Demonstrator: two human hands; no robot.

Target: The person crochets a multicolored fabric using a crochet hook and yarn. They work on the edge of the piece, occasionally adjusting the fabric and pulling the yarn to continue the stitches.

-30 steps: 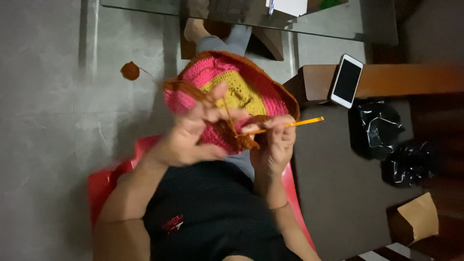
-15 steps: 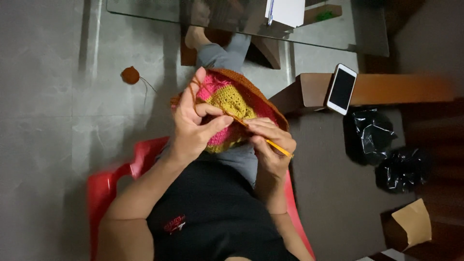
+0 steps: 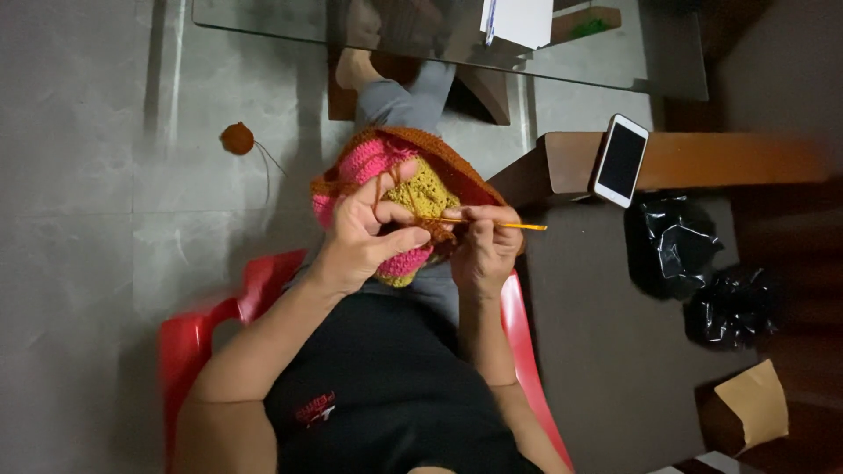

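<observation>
We sit in a red plastic chair (image 3: 189,338), black shirt nearest the camera. Our left hand (image 3: 364,237) grips the round pink, yellow and brown crocheted piece (image 3: 413,189), brown yarn strand looped over its fingers. Our right hand (image 3: 483,246), just beside the left, pinches a thin yellow crochet hook (image 3: 514,226), tip buried in the work between both hands. Beyond the right hand: white phone with a dark screen (image 3: 620,160) on a wooden ledge. Beyond the left: small brown yarn ball (image 3: 236,138) on the grey floor
</observation>
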